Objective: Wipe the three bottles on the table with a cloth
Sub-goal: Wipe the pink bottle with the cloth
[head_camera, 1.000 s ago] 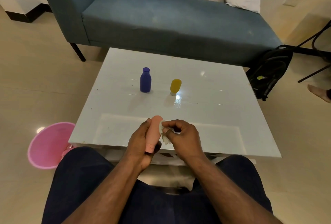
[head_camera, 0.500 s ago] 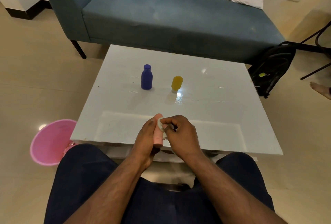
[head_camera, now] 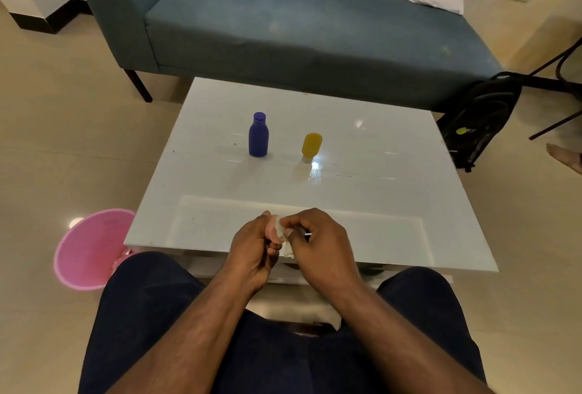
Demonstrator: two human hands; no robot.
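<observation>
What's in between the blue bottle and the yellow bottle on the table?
Nothing. In the head view, only bare glossy white table shows between the blue bottle and the yellow bottle.

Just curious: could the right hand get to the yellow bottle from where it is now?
Probably yes. Bare table lies between the right hand and the yellow bottle, but that hand is pinching the cloth against the pink bottle.

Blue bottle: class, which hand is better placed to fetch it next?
Probably the left hand: the blue bottle stands on its side, and the right hand pinches the cloth.
</observation>
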